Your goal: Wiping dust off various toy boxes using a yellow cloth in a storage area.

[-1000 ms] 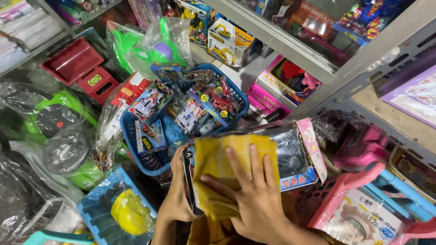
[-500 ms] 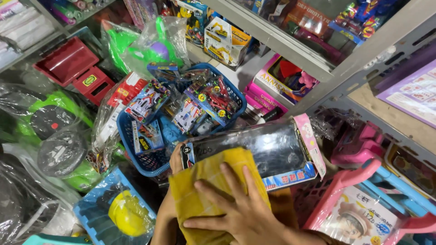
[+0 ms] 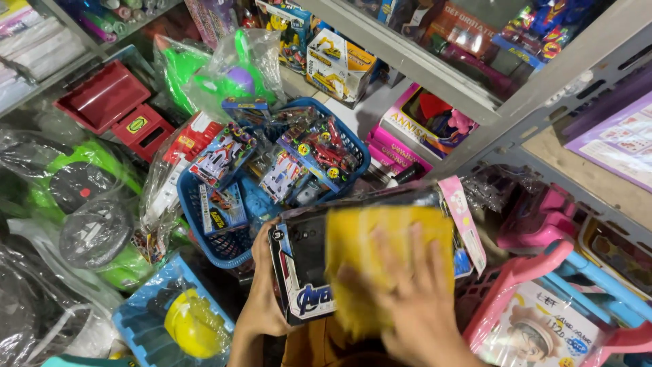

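Observation:
My left hand (image 3: 261, 285) grips the left end of a boxed toy car with a clear plastic window (image 3: 302, 268), held over the goods on the floor. My right hand (image 3: 414, 299) presses a folded yellow cloth (image 3: 380, 245) flat on the box's window; the hand is blurred by motion. The cloth covers the middle and right of the box. A pink card tag (image 3: 462, 217) sticks out at the box's right end.
A blue basket (image 3: 204, 234) of carded toy cars stands just beyond the box. Bagged green toys (image 3: 88, 197) lie at left, a yellow toy in a blue tray (image 3: 180, 323) at lower left, pink boxes (image 3: 414, 129) under a grey metal shelf (image 3: 475, 88), a pink and blue toy cart (image 3: 543, 299) at right.
My right hand has swept the yellow cloth from the lower left of the box up and across to its right side. The box's left end now shows.

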